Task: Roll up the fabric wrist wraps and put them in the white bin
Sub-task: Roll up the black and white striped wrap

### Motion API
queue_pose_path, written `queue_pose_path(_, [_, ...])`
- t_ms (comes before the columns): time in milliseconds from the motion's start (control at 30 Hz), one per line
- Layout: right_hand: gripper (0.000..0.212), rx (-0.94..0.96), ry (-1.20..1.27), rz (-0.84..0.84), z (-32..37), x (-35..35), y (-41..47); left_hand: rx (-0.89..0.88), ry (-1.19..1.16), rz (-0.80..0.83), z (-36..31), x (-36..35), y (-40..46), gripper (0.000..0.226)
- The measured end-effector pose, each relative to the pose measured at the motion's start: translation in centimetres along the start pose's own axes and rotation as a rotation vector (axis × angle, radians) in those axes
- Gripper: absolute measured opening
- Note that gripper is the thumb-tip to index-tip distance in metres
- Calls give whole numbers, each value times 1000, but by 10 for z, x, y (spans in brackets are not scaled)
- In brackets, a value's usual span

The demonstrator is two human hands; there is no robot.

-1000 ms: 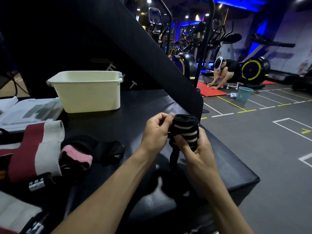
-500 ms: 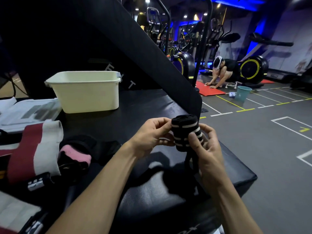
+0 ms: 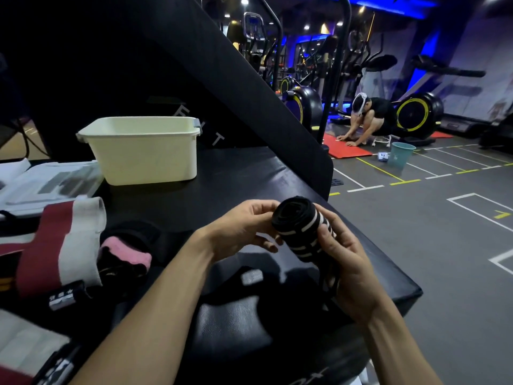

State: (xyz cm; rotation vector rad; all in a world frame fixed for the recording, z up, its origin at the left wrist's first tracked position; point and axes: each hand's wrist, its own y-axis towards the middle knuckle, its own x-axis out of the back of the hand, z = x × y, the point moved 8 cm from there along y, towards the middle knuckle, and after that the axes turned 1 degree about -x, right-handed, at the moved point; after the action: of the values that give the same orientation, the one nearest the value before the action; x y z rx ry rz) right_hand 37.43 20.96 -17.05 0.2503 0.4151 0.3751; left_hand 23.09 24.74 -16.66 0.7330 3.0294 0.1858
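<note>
Both hands grip a rolled black wrap [image 3: 298, 229] above the black surface [image 3: 244, 179], left hand [image 3: 238, 232] at its end, right hand [image 3: 344, 262] around its side; the white bin [image 3: 144, 151] sits well behind, more wraps [image 3: 66, 243] lying left

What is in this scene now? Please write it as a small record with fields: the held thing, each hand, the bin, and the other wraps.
held thing: black wrist wrap with white stripes, mostly rolled, a loose tail hanging below
left hand: fingers grip the roll's left side
right hand: grips the roll's right side
white bin: upright on the black padded surface, far left; inside hidden
other wraps: maroon and white wrap and pink and black wrap, unrolled, left
</note>
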Motion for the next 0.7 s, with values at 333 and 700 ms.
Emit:
queue_pose_path(333, [75, 4, -167, -228, -10, 22, 5, -12, 69, -109, 3, 5, 5, 24])
queue_pose_path(700, [48, 182, -495, -347, 10, 22, 1, -81, -94, -152, -5, -5, 6, 48])
